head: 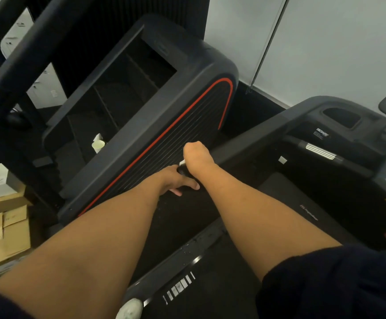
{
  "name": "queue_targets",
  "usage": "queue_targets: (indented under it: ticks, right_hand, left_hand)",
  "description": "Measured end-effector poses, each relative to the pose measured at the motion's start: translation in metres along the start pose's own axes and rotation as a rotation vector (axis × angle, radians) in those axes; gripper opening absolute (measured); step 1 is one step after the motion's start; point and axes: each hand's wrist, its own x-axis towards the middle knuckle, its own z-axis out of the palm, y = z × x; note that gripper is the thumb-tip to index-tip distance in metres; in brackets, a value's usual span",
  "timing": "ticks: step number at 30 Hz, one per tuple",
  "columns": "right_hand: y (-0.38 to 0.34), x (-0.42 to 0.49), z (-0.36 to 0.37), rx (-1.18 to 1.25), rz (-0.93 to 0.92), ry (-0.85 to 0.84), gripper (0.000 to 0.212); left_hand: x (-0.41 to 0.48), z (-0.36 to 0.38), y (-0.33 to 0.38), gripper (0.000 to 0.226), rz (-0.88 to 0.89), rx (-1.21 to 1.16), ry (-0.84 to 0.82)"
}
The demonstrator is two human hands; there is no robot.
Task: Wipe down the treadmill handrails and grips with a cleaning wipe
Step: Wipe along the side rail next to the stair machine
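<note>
Grips the treadmill's dark handrail (245, 146) near its end with the right hand (195, 155), fist closed round rail and white wipe (182, 162), of which only a corner shows. Sets the left hand (176, 180) just below, at the rail's tip, fingers reaching across; gripping or only touching, cannot tell. Stands beside a red-striped black machine (194, 61).
</note>
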Motion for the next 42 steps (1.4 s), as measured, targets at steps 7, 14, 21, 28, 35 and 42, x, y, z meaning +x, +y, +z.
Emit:
queue_targets:
  ticks: [7,14,21,28,35,42]
  right_hand:
    - [0.015,0.006,-0.005,-0.023,0.028,0.021,0.018]
    - [0.006,0.004,0.002,-0.027,-0.029,-0.044,0.02]
    - [0.038,0.017,0.001,-0.01,0.04,0.053,0.025]
    - [0.064,0.022,-0.004,0.104,0.117,0.047,0.025]
    - [0.069,0.01,0.009,0.164,0.044,0.181,0.02]
    - [0.068,0.001,0.015,0.097,0.115,0.207,0.024]
  left_hand:
    - [-0.002,0.004,-0.002,0.087,-0.039,0.031,0.027]
    - [0.0,0.004,-0.006,0.07,-0.016,0.009,0.022]
    - [0.011,0.0,-0.013,0.126,0.004,-0.011,0.008]
    - [0.012,-0.002,-0.014,0.137,-0.006,-0.007,0.011]
    - [0.013,-0.001,-0.013,0.127,-0.012,0.01,0.008]
    - [0.014,-0.002,-0.014,0.115,0.006,0.031,0.041]
